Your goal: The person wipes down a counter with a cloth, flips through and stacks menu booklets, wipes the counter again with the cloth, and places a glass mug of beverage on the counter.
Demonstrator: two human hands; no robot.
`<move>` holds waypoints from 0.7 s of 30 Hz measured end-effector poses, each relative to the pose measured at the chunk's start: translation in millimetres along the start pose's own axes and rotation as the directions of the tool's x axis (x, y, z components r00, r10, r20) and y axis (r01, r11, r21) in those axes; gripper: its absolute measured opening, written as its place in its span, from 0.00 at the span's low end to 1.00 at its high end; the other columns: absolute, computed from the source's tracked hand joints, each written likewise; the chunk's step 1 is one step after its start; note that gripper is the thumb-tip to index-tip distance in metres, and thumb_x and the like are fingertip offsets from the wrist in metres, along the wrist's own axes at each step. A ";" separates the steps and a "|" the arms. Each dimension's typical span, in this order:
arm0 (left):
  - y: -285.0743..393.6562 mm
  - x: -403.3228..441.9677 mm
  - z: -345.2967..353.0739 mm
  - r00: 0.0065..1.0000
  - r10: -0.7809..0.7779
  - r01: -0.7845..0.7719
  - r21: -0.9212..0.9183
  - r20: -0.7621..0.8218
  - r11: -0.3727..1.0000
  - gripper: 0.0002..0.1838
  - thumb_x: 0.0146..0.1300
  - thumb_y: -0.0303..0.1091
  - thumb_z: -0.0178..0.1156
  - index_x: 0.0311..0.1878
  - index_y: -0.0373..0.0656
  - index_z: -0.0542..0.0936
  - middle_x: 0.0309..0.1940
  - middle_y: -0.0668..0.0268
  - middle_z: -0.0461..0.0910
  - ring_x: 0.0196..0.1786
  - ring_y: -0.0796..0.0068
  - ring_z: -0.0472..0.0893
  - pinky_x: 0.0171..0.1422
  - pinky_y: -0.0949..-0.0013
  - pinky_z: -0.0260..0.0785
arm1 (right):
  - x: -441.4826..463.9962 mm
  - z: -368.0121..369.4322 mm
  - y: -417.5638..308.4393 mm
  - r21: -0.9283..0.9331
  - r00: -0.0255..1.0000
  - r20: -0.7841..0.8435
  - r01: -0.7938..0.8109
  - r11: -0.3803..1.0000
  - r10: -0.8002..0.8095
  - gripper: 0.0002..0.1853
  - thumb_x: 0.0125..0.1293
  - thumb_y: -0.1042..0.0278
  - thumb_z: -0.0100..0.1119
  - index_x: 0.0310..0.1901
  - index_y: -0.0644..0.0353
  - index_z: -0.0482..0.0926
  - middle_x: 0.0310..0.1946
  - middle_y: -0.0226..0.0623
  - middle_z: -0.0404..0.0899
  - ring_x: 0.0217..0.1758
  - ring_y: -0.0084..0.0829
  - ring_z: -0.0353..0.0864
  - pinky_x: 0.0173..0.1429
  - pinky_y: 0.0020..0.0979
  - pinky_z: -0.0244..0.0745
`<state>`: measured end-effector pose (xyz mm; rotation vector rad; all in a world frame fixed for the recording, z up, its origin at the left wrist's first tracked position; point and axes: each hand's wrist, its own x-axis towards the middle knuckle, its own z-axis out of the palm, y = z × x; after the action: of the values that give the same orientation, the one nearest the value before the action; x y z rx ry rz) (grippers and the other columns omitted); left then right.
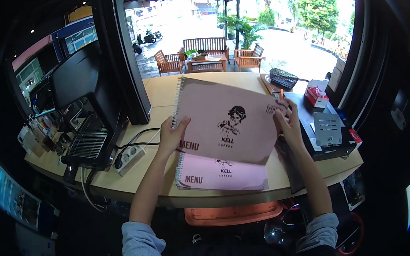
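Note:
A spiral-bound menu (208, 104) with a drawn figure and "KELL coffee" on its cover is held up over the counter. My left hand (171, 135) grips its lower left edge near the spiral, thumb on the cover. At its right edge, my right hand (286, 120) is closed on it, with the thumb in front. Beneath and nearer to me, a second pink menu (231, 179) lies on the counter, partly covered by the held one; its left edge looks layered. A dark cloth-like item (289, 169) is beside my right forearm.
An espresso machine (90, 139) and a power strip (131, 159) stand at the left. To the right are a black box with a metal stand (327, 129), a tissue box (316, 96) and a black basket (283, 78). An orange stool (233, 214) is below the counter edge.

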<state>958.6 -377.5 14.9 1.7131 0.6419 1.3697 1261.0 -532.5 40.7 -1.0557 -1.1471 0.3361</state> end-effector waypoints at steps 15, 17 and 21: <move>-20.7 -57.2 -24.6 0.900 -0.432 0.188 0.840 0.061 0.510 0.30 0.51 0.57 0.63 0.34 0.32 0.78 0.27 0.48 0.80 0.34 0.52 0.81 0.40 0.57 0.72 | -45.0 7.8 119.3 -0.720 0.958 0.091 -0.126 0.682 0.273 0.28 0.52 0.62 0.66 0.52 0.70 0.73 0.44 0.50 0.75 0.49 0.43 0.75 0.53 0.36 0.69; -20.3 -56.6 -25.8 0.883 -0.467 0.150 0.915 0.047 0.374 0.31 0.49 0.60 0.63 0.30 0.33 0.79 0.26 0.49 0.80 0.34 0.53 0.81 0.40 0.56 0.72 | -44.8 10.4 120.8 -0.743 0.972 0.106 -0.062 0.666 0.209 0.26 0.52 0.63 0.66 0.51 0.69 0.74 0.45 0.50 0.73 0.50 0.44 0.74 0.54 0.36 0.69; -37.4 -58.3 -22.7 0.921 -0.390 0.160 0.894 0.019 0.420 0.30 0.48 0.61 0.63 0.29 0.36 0.80 0.26 0.52 0.80 0.33 0.55 0.81 0.38 0.57 0.72 | -41.6 18.2 130.4 -0.679 0.970 0.106 -0.089 0.729 0.218 0.23 0.52 0.67 0.64 0.49 0.67 0.74 0.47 0.49 0.70 0.52 0.45 0.72 0.55 0.38 0.68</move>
<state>924.8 -398.1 -46.3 2.3484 1.6370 0.5257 1263.8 -486.4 -89.4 -1.8021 -1.3891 0.1388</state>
